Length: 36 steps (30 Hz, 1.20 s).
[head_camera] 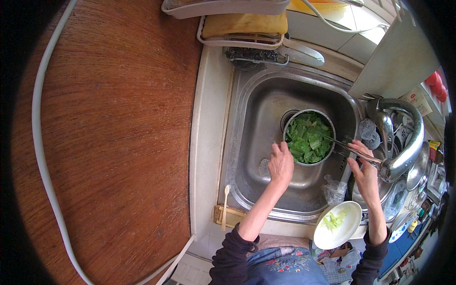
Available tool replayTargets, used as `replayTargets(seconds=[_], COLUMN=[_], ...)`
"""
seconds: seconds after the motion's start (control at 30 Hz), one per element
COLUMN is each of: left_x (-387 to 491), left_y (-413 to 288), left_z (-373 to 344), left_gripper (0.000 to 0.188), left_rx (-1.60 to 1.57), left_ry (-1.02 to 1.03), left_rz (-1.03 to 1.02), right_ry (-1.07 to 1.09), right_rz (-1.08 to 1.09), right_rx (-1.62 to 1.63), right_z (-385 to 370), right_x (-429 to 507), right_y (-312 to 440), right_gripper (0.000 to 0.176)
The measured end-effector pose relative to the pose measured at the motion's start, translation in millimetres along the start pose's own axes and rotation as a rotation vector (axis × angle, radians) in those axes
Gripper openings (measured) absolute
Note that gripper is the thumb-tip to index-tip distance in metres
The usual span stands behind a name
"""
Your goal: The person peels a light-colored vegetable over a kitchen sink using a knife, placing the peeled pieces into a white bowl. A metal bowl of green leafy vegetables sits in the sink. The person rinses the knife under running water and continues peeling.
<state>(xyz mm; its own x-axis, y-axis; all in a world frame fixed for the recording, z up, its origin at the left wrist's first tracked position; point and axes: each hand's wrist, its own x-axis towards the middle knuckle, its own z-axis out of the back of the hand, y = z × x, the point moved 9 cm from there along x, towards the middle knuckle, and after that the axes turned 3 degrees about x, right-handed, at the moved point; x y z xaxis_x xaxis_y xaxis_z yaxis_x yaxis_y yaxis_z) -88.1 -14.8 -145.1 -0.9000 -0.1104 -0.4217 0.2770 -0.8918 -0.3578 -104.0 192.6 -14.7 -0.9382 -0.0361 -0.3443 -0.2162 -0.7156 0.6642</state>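
Note:
A round metal pot (pixel 284 132) full of cut green leaves (pixel 310 137) sits in the stainless steel sink (pixel 263 103), beside the drain. My left hand (pixel 280 164) is at the pot's near left rim, fingers bent; whether it grips the rim cannot be made out. A thin stream of water (pixel 343 145) runs from the chrome faucet (pixel 415 142) onto the leaves. Around that stream my right hand (pixel 365 174) is spread, thumb apart from the fingers, with no object in it. Below it, a white bowl (pixel 322 238) holds a few pale green pieces (pixel 334 220).
Crumpled clear plastic (pixel 335 188) lies at the sink's right edge. Stacked dishes and pans (pixel 416 171) crowd the right counter. A wooden spoon (pixel 225 208) rests at the near left corner. Racks (pixel 242 41) and a knife (pixel 302 52) stand beyond the sink; a brown wooden board (pixel 117 142) fills the left.

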Motion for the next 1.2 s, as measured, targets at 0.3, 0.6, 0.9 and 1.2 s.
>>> replayTargets(seconds=[0.3,0.6,0.9,1.2], left_x=[12,11,-9,-12], left_y=[39,69,96,79], left_z=[-49,-96,-56,-52], left_gripper=[0.020,0.018,0.019,0.029], left_rx=[-0.227,-0.502,-0.261,-0.152], left_ry=[0.059,0.126,0.289,0.414], left_rz=[0.163,0.146,0.152,0.221], right_ry=[0.108,0.071,0.067,0.006], right_rz=[-0.272,-0.302,-0.374,-0.347], right_rx=[0.051,0.071,0.297,0.375], right_z=[-23,-4,1,15], right_x=[7,-6,-29,-44], right_y=[20,8,-38,-59], right_gripper=[0.028,0.023,0.029,0.030])
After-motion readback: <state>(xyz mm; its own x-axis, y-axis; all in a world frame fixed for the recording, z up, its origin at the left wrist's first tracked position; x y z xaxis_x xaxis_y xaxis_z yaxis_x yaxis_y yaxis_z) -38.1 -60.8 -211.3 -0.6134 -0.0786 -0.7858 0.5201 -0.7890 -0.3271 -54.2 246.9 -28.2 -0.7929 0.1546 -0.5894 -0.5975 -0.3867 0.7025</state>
